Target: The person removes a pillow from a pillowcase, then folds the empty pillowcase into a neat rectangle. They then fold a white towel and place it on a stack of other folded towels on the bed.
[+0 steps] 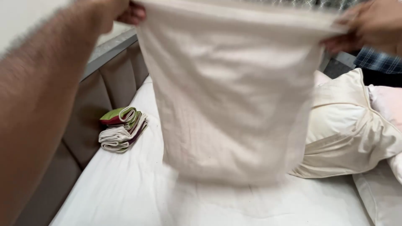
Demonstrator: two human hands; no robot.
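From the head camera, much is cut off. The left hand (125, 10) sits at the very top edge, only its knuckles and a bit of fingers showing past the long bare forearm, and the right hand (370, 25) is clipped by the upper right corner. Between them hangs a cream-white cotton pillowcase (230, 96), stretched flat by its top edge and blurred toward its lower hem, so its texture is hard to read there. It hides the middle of the white bedsheet (125, 188) and part of the plump cream pillow (347, 129) lying on the bed to the right.

The left fingers are closed on the pillowcase's top left corner, though the pinch itself is out of frame. The right fingers are pressed together, clamped on the top right corner.

Near the grey padded headboard (113, 79) lies a folded stack of cloths in green, red and off-white (123, 129), well apart from the hanging fabric. A pale pink pillow (387, 102) is half cut off at right, with dark blue checked fabric (377, 60) above it.
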